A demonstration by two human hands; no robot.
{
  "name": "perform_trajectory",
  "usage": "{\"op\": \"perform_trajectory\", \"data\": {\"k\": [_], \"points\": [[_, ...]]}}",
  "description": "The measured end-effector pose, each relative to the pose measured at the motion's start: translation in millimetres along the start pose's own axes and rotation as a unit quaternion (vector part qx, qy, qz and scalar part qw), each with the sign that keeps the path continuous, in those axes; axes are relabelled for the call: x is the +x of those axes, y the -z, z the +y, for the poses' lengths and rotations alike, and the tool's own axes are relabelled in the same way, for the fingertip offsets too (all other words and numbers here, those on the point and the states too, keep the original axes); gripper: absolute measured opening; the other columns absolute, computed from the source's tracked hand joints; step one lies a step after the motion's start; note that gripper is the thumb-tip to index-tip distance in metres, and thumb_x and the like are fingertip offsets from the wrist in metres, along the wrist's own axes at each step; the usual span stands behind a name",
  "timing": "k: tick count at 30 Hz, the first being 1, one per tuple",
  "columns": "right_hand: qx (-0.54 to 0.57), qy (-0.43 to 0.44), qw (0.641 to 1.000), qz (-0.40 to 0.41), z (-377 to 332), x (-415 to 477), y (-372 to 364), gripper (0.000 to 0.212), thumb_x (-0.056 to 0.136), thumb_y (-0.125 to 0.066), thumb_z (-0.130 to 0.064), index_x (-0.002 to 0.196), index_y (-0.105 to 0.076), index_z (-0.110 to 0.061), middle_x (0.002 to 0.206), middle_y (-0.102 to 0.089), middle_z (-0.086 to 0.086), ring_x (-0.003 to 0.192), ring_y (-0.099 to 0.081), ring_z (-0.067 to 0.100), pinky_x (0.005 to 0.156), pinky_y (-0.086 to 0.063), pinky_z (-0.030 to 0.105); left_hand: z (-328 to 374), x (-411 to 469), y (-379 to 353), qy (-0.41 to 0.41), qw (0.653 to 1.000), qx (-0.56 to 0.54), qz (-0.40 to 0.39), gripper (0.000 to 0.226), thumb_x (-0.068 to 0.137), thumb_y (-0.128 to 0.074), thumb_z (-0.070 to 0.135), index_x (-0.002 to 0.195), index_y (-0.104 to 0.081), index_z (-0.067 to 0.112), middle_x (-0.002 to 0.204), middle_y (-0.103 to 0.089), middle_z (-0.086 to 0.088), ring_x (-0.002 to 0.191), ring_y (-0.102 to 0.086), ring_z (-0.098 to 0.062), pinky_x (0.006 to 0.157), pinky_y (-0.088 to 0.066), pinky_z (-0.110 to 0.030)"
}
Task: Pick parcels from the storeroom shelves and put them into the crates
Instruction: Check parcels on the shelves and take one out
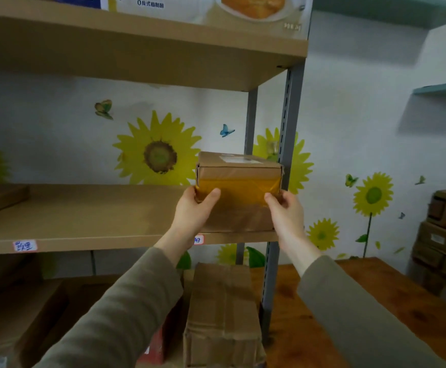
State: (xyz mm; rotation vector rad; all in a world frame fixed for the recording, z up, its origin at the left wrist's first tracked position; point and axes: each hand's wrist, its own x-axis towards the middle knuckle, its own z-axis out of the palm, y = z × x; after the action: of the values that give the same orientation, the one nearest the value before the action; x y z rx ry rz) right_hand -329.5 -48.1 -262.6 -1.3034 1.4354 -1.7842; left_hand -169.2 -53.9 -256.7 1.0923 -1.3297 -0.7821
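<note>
On middle shelf [84, 208], both hands [194, 208] [286, 211] gripping taped parcel [239, 192], fingers hidden behind.

both hands [194, 208] raised, fingers seemingly clasped

This is a small storeroom for parcels, made in an ordinary room. A metal rack [286, 144] with brown shelf boards [89, 208] carries taped cardboard parcels [239, 192], and handwritten labels [25, 245] are stuck on the front edge of a board; more brown boxes [444, 235] are stacked by the right wall, and a long carton [223, 314] lies on the lower level. The white wall [349, 115] has sunflower stickers [159, 152] and butterfly stickers [226, 130], so the place looks like a home or a small shop, not a big warehouse.
</note>
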Motion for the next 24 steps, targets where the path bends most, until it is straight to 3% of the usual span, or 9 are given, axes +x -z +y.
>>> {"op": "perform_trajectory", "data": {"k": [2, 4, 6, 7, 10, 13, 18, 20, 24], "points": [[0.038, 0.0, 0.999, -0.003, 0, -7, -2, 0.021, 0.089, -0.056, -0.041, 0.094, -0.052, -0.021, 0.094, -0.057, -0.001, 0.085, -0.055, 0.011, 0.079, -0.042, 0.03, 6, -1, 10, 0.034, 0.998, -0.045, 0.021, 0.072, 0.071, -0.062, 0.066, 0.116, -0.054, 0.011, 0.112, -0.061, -0.004, 0.105, -0.058, -0.022, 0.096, -0.046, -0.04], [0.078, -0.022, 0.997, -0.01, -4, -16, -7, 0.049, 0.079, -0.054, -0.066, 0.083, -0.052, -0.017, 0.092, -0.06, 0.012, 0.086, -0.06, 0.022, 0.085, -0.05, 0.043, 13, 1, 24, 0.09, 0.992, -0.086, 0.02, 0.1, 0.057, -0.052, 0.086, 0.127, -0.052, 0.014, 0.119, -0.061, -0.004, 0.107, -0.059, -0.023, 0.095, -0.047, -0.044], [0.106, -0.055, 0.992, -0.027, 0, -16, -12, 0.085, 0.057, -0.045, -0.09, 0.089, -0.059, -0.013, 0.102, -0.064, 0.019, 0.097, -0.062, 0.032, 0.093, -0.048, 0.053, 22, 1, 36, 0.115, 0.986, -0.118, 0.003, 0.092, 0.064, -0.046, 0.084, 0.126, -0.055, 0.016, 0.117, -0.063, -0.004, 0.103, -0.061, -0.022, 0.088, -0.051, -0.04], [0.122, -0.063, 0.99, -0.042, 1, -16, -14, 0.089, 0.051, -0.042, -0.095, 0.092, -0.064, -0.019, 0.103, -0.067, 0.013, 0.1, -0.063, 0.03, 0.095, -0.047, 0.052, 25, 0, 42, 0.123, 0.985, -0.12, -0.002, 0.086, 0.069, -0.046, 0.08, 0.127, -0.054, 0.017, 0.117, -0.063, -0.004, 0.104, -0.061, -0.023, 0.085, -0.051, -0.04], [0.139, -0.074, 0.985, -0.075, -15, -23, -16, 0.069, 0.071, -0.04, -0.082, 0.095, -0.067, -0.023, 0.102, -0.069, 0.009, 0.099, -0.064, 0.027, 0.094, -0.048, 0.049, 29, -7, 57, 0.117, 0.988, -0.096, -0.002, 0.052, 0.08, -0.054, 0.06, 0.109, -0.059, 0.017, 0.099, -0.062, -0.004, 0.088, -0.06, -0.021, 0.072, -0.049, -0.034], [0.161, -0.08, 0.977, -0.112, -22, -18, -13, 0.04, 0.088, -0.045, -0.057, 0.099, -0.06, -0.022, 0.083, -0.063, 0.007, 0.079, -0.062, 0.021, 0.078, -0.051, 0.038, 27, -16, 68, 0.08, 0.99, -0.117, 0.005, 0.017, 0.086, -0.054, 0.036, 0.088, -0.057, 0.019, 0.079, -0.05, -0.001, 0.073, -0.05, -0.018, 0.066, -0.042, -0.032], [0.201, -0.084, 0.967, -0.133, -22, -28, -13, 0.03, 0.092, -0.045, -0.038, 0.108, -0.059, -0.017, 0.102, -0.063, 0.01, 0.087, -0.061, 0.019, 0.063, -0.049, 0.032, 18, -32, 74, 0.029, 0.989, -0.146, 0.013, 0.01, 0.09, -0.048, 0.02, 0.083, -0.054, 0.019, 0.075, -0.045, 0.0, 0.069, -0.043, -0.016, 0.06, -0.036, -0.031], [0.212, -0.081, 0.966, -0.127, -19, -33, -16, 0.033, 0.091, -0.045, -0.036, 0.115, -0.059, -0.017, 0.112, -0.063, 0.01, 0.098, -0.059, 0.02, 0.071, -0.049, 0.034, 18, -35, 74, 0.014, 0.99, -0.139, 0.02, 0.013, 0.09, -0.046, 0.017, 0.078, -0.052, 0.019, 0.074, -0.044, 0.001, 0.068, -0.042, -0.015, 0.058, -0.035, -0.031], [0.213, -0.082, 0.966, -0.117, -15, -36, -18, 0.032, 0.09, -0.046, -0.036, 0.117, -0.059, -0.022, 0.12, -0.06, 0.006, 0.112, -0.054, 0.022, 0.101, -0.042, 0.046, 18, -40, 76, 0.003, 0.99, -0.143, 0.017, 0.009, 0.082, -0.054, 0.022, 0.075, -0.05, 0.018, 0.074, -0.044, 0.001, 0.069, -0.042, -0.014, 0.059, -0.034, -0.029]]}}
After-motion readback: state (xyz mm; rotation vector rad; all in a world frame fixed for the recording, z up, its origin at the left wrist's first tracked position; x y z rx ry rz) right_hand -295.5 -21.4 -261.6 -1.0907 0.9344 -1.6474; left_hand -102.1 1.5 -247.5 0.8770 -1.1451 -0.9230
